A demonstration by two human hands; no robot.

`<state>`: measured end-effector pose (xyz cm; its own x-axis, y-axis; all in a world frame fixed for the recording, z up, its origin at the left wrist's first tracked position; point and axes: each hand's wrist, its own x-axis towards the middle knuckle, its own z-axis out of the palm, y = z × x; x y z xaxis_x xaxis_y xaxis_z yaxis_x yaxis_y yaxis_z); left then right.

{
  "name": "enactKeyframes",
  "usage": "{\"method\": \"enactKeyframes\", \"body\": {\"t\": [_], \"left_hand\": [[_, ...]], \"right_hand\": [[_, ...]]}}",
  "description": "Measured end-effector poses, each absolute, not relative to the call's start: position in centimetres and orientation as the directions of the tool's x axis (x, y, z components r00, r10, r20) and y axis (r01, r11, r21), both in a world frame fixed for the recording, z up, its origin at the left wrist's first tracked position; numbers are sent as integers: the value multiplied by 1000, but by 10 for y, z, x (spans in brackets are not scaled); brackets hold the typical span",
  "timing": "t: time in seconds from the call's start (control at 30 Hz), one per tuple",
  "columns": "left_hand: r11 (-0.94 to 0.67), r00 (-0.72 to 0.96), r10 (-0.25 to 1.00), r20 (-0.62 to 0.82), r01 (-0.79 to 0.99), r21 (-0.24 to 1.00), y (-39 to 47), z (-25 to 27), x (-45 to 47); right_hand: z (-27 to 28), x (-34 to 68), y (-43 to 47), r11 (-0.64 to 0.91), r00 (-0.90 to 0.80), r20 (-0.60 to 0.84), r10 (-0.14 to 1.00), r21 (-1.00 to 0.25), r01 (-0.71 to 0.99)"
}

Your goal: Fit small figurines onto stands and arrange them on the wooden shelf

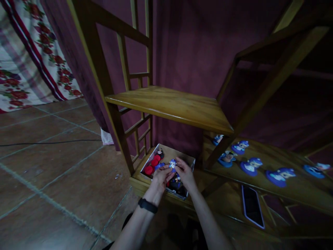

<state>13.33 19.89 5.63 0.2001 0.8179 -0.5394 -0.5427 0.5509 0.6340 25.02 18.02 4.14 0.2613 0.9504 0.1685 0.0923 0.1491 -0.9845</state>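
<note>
A small blue-and-white figurine is pinched between my two hands, just above a shallow cardboard box. My left hand grips it from the left, and my right hand closes on its right side. Inside the box lie red round bases, a dark figurine near the back corner and more dark and coloured pieces, partly hidden under my hands. A dark band circles my left wrist.
Several blue-based figurines stand on the shelf to the right. Below them lies a phone with a purple edge. A bare wooden shelf board overhangs the box. Tiled floor spreads to the left, crossed by a cable.
</note>
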Motion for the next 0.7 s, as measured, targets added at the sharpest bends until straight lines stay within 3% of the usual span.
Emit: {"method": "enactKeyframes", "body": {"t": [0.13, 0.23, 0.47, 0.7], "left_hand": [[573, 226, 800, -556, -564, 594, 203, 55, 133], [575, 225, 799, -558, -560, 596, 204, 54, 133], [551, 196, 820, -538, -525, 649, 204, 56, 136], [497, 115, 851, -512, -488, 717, 202, 50, 136]], "right_hand": [[38, 254, 183, 138, 311, 147, 939, -989, 52], [32, 256, 187, 96, 240, 115, 964, -991, 92], [28, 261, 190, 71, 171, 113, 979, -970, 231], [19, 251, 190, 43, 237, 104, 966, -967, 250]]}}
